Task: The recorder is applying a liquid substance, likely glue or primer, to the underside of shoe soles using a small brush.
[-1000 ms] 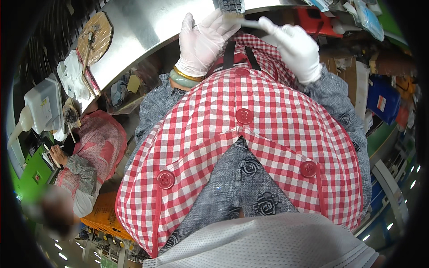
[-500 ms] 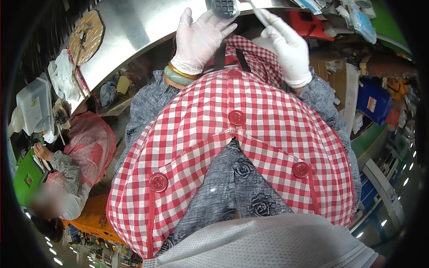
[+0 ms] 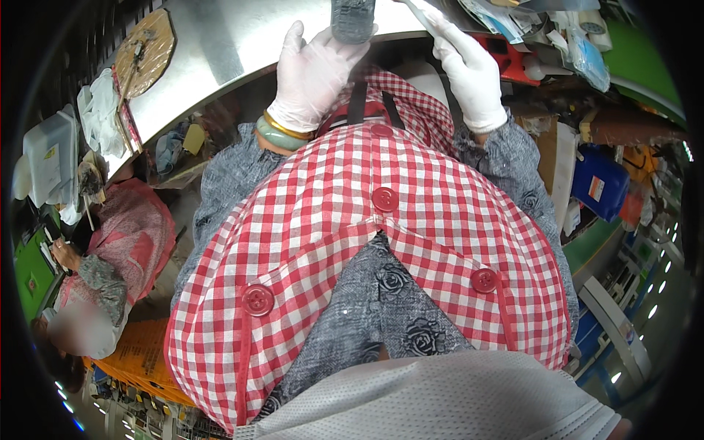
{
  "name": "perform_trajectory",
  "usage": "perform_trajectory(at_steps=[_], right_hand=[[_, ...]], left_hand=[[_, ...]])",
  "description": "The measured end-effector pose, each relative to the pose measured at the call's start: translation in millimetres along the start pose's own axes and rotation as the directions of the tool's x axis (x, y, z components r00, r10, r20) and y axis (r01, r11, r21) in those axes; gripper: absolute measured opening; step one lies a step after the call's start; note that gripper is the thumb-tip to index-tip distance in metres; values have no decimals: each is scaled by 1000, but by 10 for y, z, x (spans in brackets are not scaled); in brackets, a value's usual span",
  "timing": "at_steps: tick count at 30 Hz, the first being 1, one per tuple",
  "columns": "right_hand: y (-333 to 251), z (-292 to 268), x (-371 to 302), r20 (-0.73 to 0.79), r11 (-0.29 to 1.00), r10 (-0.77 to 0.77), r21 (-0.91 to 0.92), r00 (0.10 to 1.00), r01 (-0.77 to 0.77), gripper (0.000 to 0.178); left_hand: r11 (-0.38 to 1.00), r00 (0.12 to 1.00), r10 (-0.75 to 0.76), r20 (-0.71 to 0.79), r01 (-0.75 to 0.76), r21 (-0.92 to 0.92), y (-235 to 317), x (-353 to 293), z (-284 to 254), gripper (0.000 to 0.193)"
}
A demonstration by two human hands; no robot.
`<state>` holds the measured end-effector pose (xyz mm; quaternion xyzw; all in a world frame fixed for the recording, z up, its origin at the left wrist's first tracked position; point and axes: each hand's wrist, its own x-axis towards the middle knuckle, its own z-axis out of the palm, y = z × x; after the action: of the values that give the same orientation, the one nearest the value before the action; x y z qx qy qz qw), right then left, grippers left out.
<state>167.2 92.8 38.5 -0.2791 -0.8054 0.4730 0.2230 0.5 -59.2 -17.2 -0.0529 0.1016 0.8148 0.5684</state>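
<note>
My left hand (image 3: 315, 73), in a thin white glove, is turned palm up near the top of the view with the thumb apart. Across its fingertips rests a small dark rounded piece (image 3: 353, 22) with a glossy, translucent-looking surface. My right hand (image 3: 471, 77), also gloved, pinches a slim pale stick-like tool (image 3: 419, 15). The tool slants up and left; its tip lies close to the picture's top edge, to the right of the dark piece and apart from it. What kind of tool it is does not show.
Before me curves a bright metal worktop (image 3: 213, 51) with a round brown board (image 3: 145, 53) at the left. Plastic bags (image 3: 101, 110) hang at its edge. Red and blue bins (image 3: 600, 182) and packets (image 3: 587, 62) crowd the right. Another person (image 3: 117, 249) sits at lower left.
Both hands have shifted slightly left and lower in the view. The dark piece has tilted, so its gridded face no longer shows. The tool's tip has moved away from it.
</note>
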Motion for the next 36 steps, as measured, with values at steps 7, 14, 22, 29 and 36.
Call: perform_trajectory(at_steps=[7,14,22,29,36], right_hand=[[72,103,617,164,610,-647,-475,745,634,34],[248,-7,634,106,540,-790,-348,604,767,39],[442,-223,330,107,583,-652,-562,751,586,42],[506,-490,789,-52,714,-538,-559,841,422,22],[311,-533,486,27,672,-603,-520,797,527,47]], left_hand=[[998,998,62,12,-61,-9,412,-53,-81,72],[997,995,66,-70,-63,36,454,15,2,71],[997,996,20,-92,-14,72,368,66,289,65],[986,986,-165,-3,165,28,310,251,321,51],[989,998,-54,-22,56,140,400,213,554,39]])
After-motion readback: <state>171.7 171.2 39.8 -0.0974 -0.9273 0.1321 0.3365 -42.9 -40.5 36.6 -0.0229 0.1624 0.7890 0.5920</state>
